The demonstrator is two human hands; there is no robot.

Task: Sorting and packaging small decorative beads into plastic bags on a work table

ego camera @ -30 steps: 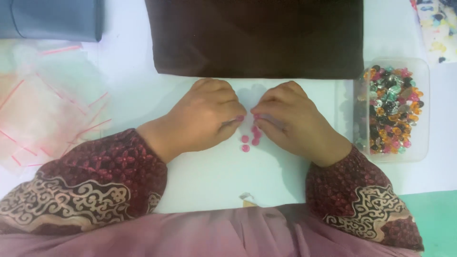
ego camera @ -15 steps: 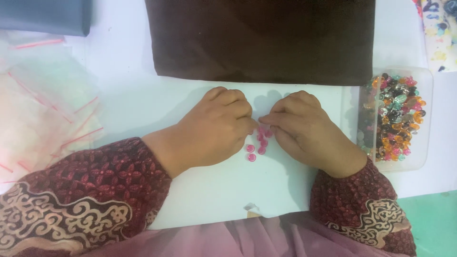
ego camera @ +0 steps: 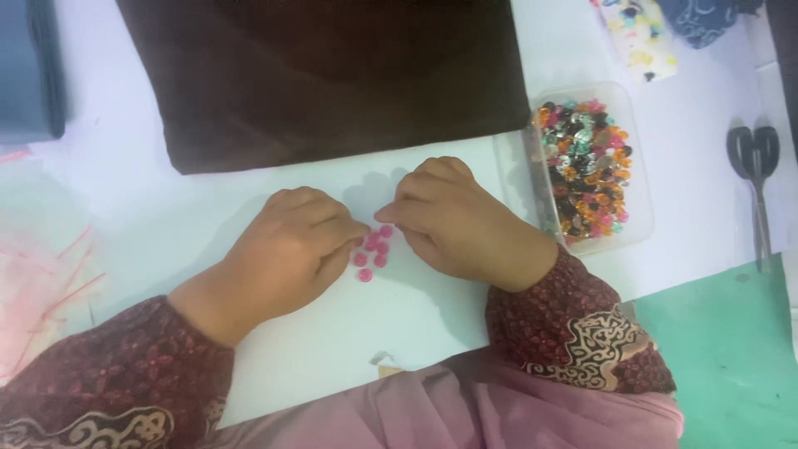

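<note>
Several small pink beads (ego camera: 371, 249) lie in a cluster on the white sheet (ego camera: 332, 349). My left hand (ego camera: 287, 249) rests knuckles up just left of them, its fingertips touching the cluster. From the right, my right hand (ego camera: 453, 220) meets it, fingertips curled down at the top of the beads. Whether either hand pinches a bead is hidden by the fingers. Both wrists wear dark red patterned sleeves.
A clear plastic tray (ego camera: 640, 208) full of mixed coloured beads stands right of my right hand. A dark brown cloth (ego camera: 332, 75) lies behind the hands. Scissors (ego camera: 755, 175) lie far right, clear zip bags (ego camera: 37, 274) far left, a green mat (ego camera: 723, 357) bottom right.
The view has swung, so the hands and beads sit a little lower and the scissors now show. Both hands stay fingertip to fingertip over the pink beads.
</note>
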